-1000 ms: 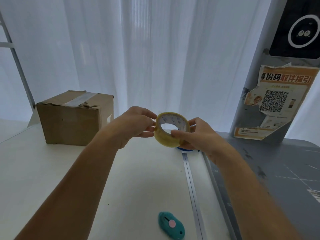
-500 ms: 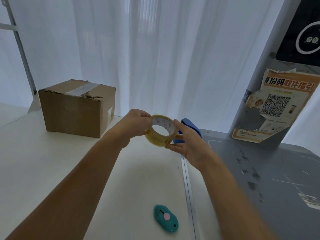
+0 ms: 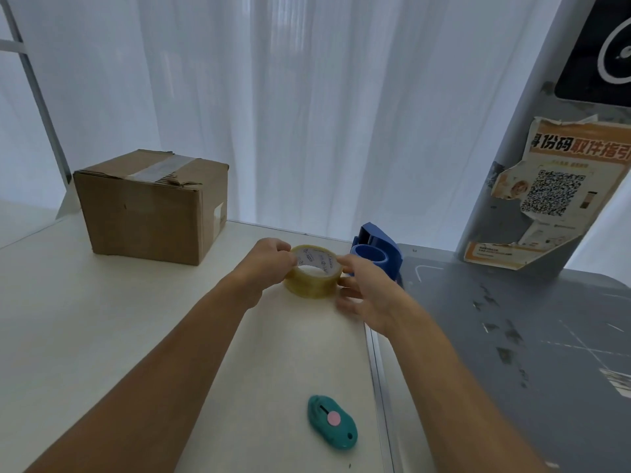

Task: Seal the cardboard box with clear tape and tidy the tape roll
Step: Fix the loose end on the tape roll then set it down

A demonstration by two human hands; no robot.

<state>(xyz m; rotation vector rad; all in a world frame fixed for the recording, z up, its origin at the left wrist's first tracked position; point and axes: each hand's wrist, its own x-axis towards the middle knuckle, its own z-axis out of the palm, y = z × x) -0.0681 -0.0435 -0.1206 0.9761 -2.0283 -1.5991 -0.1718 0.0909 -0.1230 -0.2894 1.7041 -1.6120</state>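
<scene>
Both sides of the tape roll (image 3: 312,279) were covered: my left grip (image 3: 269,264) pinched its rim, my right grip (image 3: 370,293) touched it with fingers loosely spread, beside the blue dispenser (image 3: 377,256). The cardboard box (image 3: 150,213) stood well apart on the tabletop (image 3: 102,319), far left.

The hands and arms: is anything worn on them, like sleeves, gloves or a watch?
Nothing shows. The left hand and the right hand are gloveless, both forearms are bare to the frame edge, and neither wrist carries a watch or band. The right fingers are blurred, so a ring cannot be excluded.
</scene>
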